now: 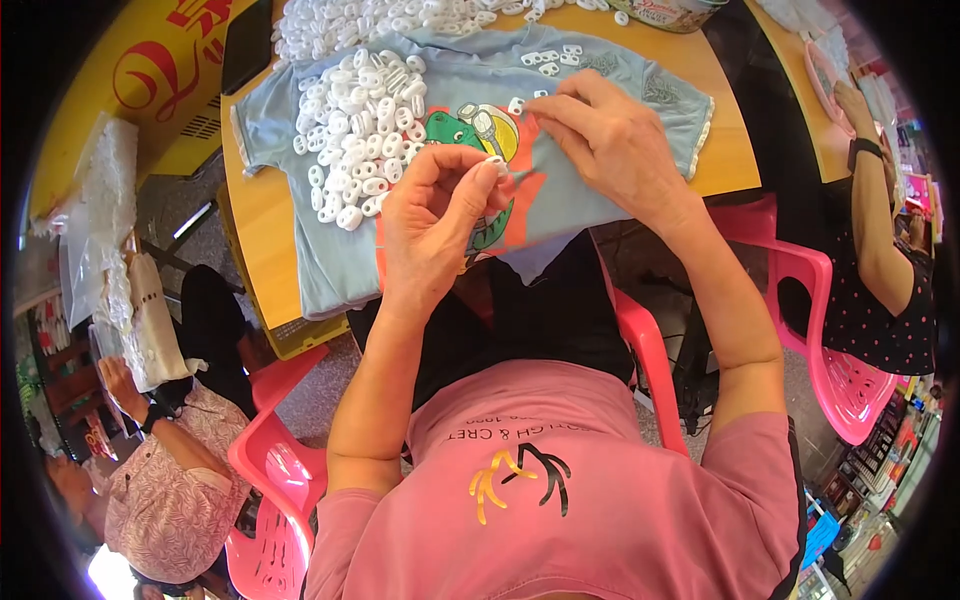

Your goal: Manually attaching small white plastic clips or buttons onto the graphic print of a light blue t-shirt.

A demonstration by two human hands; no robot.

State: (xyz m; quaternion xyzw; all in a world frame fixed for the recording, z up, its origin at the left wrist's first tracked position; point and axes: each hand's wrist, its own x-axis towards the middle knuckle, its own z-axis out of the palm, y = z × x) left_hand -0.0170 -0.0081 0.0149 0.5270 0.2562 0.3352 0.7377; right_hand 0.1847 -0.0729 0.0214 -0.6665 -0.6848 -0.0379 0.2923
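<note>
Between the thumb and index finger of my left hand is a small white plastic piece; the fingertips cover part of it. My right hand reaches over the shirt from the right. Its thumb and index finger close at the edge of another white two-holed piece. Both hands are above a light blue T-shirt with a green cartoon print, spread on the table. A heap of white two-holed pieces covers the shirt's left part. Beyond my right hand lies a small group of matching pieces.
More white pieces are heaped at the table's far edge, near a round tub. A dark phone-like slab lies at the table's far left. Pink chairs stand beside me, and other people sit at both sides.
</note>
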